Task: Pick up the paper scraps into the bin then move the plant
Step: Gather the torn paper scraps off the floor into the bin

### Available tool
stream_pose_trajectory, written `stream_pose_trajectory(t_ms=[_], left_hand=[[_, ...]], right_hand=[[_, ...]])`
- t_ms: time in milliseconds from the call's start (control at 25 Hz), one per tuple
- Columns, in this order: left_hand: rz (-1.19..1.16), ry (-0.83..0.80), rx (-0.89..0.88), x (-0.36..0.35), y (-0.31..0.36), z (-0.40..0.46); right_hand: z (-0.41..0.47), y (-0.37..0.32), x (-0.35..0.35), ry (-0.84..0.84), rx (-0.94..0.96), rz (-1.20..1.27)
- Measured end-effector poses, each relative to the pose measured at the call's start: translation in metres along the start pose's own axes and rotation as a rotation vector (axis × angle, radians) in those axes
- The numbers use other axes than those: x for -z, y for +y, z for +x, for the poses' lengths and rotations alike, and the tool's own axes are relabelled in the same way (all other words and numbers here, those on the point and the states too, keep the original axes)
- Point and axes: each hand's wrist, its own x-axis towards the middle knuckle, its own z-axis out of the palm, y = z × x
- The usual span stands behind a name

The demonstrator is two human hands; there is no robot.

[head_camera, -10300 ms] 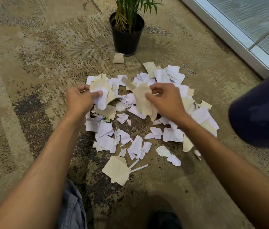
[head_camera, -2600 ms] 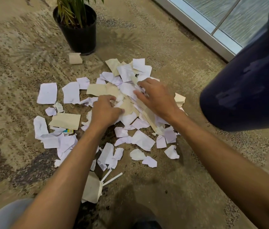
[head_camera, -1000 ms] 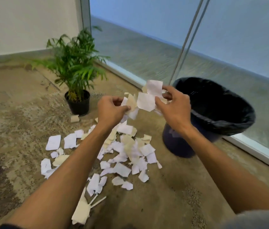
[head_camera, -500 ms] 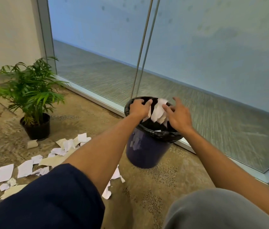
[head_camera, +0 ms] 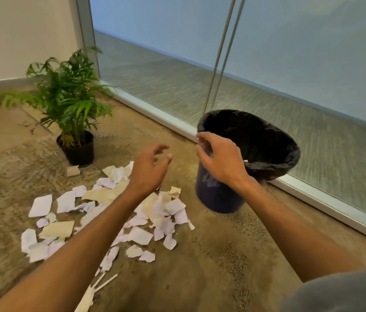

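The paper scraps [head_camera: 119,212] lie in a loose heap on the carpeted floor [head_camera: 211,278], just left of the bin [head_camera: 220,199]. The heap's long axis runs from the near left, away from the bin, toward the far right, where its last pieces stop close to the bin's base. White and tan pieces overlap flat in the middle; a few white ones sit apart at the end farthest from the bin, and some narrow strips lie at the near edge. One small tan scrap [head_camera: 73,171] rests separately, on the far side of the heap from the bin, touching or nearly touching the plant's pot.

The bin is dark blue, upright, lined with a black bag [head_camera: 274,167] folded over its rim, mouth facing up. It stands against the glass wall [head_camera: 290,75].

The right hand [head_camera: 220,161] hovers at the bin's near-left rim, fingers loosely curled, holding nothing. The left hand [head_camera: 150,170] hangs in the air to the left of the bin, above the heap's far end, fingers relaxed and slightly bent, empty.

The plant [head_camera: 65,95] stands upright in a black pot [head_camera: 77,152], well to the left of the bin.
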Motion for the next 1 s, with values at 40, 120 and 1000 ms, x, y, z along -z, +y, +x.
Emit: stream_pose_trajectory(t_ms=[40, 120, 1000], left_hand=[[0.018, 0.029, 0.051, 0.017, -0.021, -0.014], [0.103, 0.09, 0.149, 0.047, -0.063, -0.043], [0.888, 0.012, 0.51, 0.049, -0.244, -0.046]], right_hand=[[0.0, -0.006, -0.015, -0.058, 0.012, 0.012], [-0.003, -0.014, -0.043, -0.181, 0.03, 0.007], [-0.023, 0.012, -0.254, -0.665, -0.321, -0.028]])
